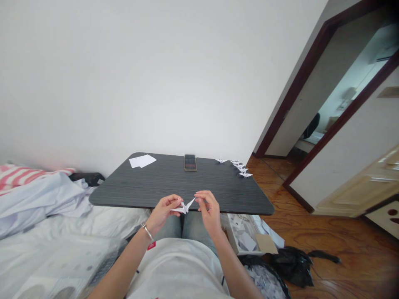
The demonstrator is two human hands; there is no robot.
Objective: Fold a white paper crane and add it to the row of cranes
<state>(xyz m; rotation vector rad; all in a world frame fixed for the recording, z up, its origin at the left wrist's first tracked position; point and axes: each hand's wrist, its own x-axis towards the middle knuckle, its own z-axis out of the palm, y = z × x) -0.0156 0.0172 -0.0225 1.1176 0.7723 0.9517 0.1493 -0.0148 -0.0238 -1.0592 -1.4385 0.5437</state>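
Observation:
Between my two hands, just over the table's front edge, is a white folded paper crane (186,208). My left hand (166,209) pinches it on its left side. The fingers of my right hand (208,207) are closed at the tip of its right-hand point. Several more white paper cranes (240,166) stand in a slanting row at the table's right end, with one a little apart to their left. Flat sheets of white paper (142,160) overlap at the back left of the dark table (174,187).
A phone-like device (190,162) stands at the table's back middle. To the left is a bed (109,222) with rumpled cloth (43,195). On the floor at right are a white box (246,238) and black plastic bags (293,263). A white wall (174,83) rises behind the table.

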